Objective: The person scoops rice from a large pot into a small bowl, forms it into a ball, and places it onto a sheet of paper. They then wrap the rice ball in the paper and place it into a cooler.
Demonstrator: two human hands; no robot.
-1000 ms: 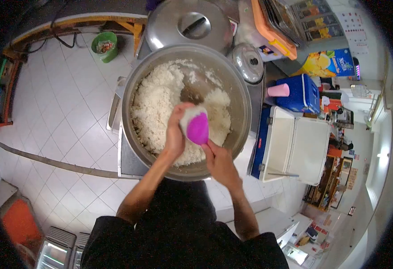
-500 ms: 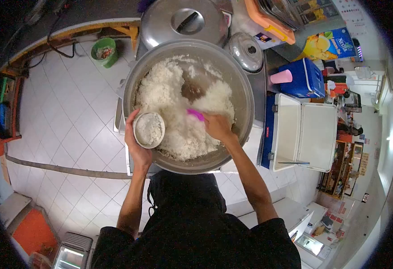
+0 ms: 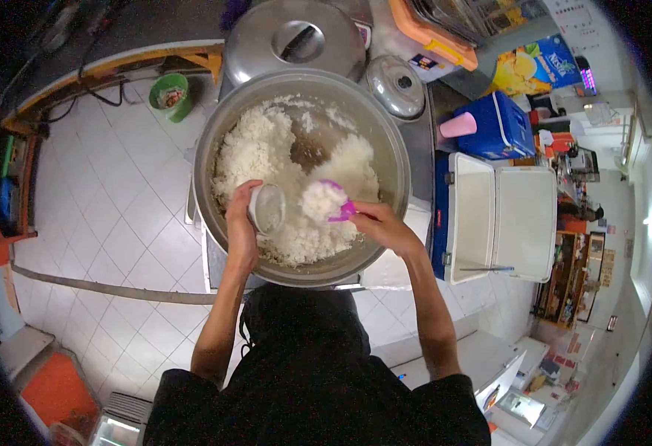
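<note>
Purple scoop (image 3: 344, 211) of rice (image 3: 322, 200) in right fingers (image 3: 369, 213)

The grey counter (image 3: 421, 160) carries a large metal pot (image 3: 393, 156). Directly beyond this pot there is a wide round lid (image 3: 294, 39), and at the pot's far right side sits a smaller lid (image 3: 393, 89).

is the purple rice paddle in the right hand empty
No, the purple rice paddle in the right hand carries a heap of white cooked rice.
</note>
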